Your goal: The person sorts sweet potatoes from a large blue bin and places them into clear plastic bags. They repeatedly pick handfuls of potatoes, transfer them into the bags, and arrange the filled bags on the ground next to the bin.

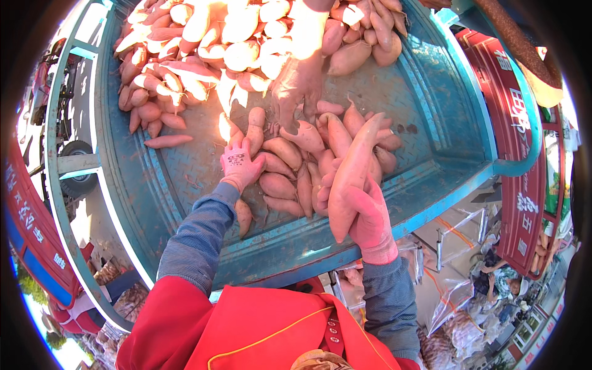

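My right hand (370,217), in a pink work glove, is closed around a long sweet potato (354,180) and holds it above the near pile. In a matching glove, my left hand (240,164) touches sweet potatoes at the left side of that pile; a slim one (230,132) lies at its fingertips, and whether it is gripped cannot be made out. Between my hands lie several sweet potatoes (277,185) on the truck bed. Another person's bare hand (298,90) reaches down from the far side to the back of this pile.
A large heap of sweet potatoes (199,51), partly overexposed, fills the far left of the blue metal truck bed (379,88). The bed's near wall (296,263) runs before my body. Red vehicles stand on both sides, and filled bags (462,323) lie at lower right.
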{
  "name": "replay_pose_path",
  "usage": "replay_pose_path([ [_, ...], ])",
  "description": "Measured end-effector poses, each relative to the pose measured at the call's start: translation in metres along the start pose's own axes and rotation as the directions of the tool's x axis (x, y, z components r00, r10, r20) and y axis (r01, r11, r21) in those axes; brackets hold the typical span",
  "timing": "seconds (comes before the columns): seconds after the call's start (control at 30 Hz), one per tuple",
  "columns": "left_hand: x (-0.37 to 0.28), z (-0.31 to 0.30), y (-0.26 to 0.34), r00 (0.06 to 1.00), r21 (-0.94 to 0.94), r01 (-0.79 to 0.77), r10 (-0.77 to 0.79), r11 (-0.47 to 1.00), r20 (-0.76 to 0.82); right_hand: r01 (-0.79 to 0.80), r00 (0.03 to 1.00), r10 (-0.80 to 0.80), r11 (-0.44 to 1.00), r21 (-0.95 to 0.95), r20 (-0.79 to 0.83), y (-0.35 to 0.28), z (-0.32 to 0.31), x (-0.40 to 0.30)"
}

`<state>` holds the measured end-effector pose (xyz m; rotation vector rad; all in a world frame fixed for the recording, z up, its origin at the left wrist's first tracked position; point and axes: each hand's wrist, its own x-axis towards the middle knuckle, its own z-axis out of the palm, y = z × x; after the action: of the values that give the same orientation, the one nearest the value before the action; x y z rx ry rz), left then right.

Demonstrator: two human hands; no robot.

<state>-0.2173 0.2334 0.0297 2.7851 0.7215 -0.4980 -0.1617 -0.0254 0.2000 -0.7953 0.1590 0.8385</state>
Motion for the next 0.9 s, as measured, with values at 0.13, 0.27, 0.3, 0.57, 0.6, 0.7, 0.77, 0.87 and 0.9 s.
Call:
replay_pose_path([
  [0.13, 0.025, 0.010, 0.007, 0.997, 0.052, 0.041, -0.037, 0.998, -0.074, 0.080, 0.994, -0.087, 0.991, 0.104, 0.072, 0.004, -0.009, 0.004],
  [0.27, 0.041, -0.006, -0.001, 0.999, 0.329, -0.046, 0.042, 0.943, 0.020, 0.069, 0.993, -0.087, 0.976, 0.206, 0.081, 0.002, -0.010, 0.004],
  [0.3, 0.042, -0.007, -0.006, 0.998, 0.365, -0.057, 0.059, 0.929, 0.007, 0.080, 0.991, -0.102, 0.971, 0.227, 0.085, 0.000, -0.010, 0.000],
  [0.57, 0.033, 0.027, -0.073, 0.995, -0.094, -0.018, 0.026, 0.995, 0.092, 0.319, 0.945, -0.256, 0.859, 0.400, -0.203, 0.005, -0.069, -0.126],
  [0.6, 0.031, 0.026, -0.078, 0.991, -0.211, 0.032, -0.003, 0.977, 0.135, 0.359, 0.904, -0.256, 0.889, 0.283, -0.343, 0.006, -0.086, -0.150],
  [0.7, 0.022, 0.011, -0.080, 0.914, -0.624, 0.285, -0.011, 0.728, 0.405, 0.389, 0.703, -0.245, 0.918, 0.072, -0.668, 0.030, -0.139, -0.230],
  [0.77, 0.041, 0.001, -0.120, 0.823, -0.808, 0.443, 0.183, 0.389, 0.539, 0.431, 0.626, -0.194, 0.893, 0.128, -0.755, 0.053, -0.175, -0.283],
  [0.87, 0.008, -0.041, -0.102, 0.884, -0.956, 0.247, 0.366, 0.160, 0.290, 0.580, 0.480, -0.144, 0.792, 0.190, -0.865, 0.099, -0.200, -0.356],
  [0.9, -0.019, -0.061, -0.070, 0.907, -0.975, 0.175, 0.363, 0.135, 0.213, 0.632, 0.406, -0.148, 0.759, 0.160, -0.902, 0.113, -0.198, -0.370],
])
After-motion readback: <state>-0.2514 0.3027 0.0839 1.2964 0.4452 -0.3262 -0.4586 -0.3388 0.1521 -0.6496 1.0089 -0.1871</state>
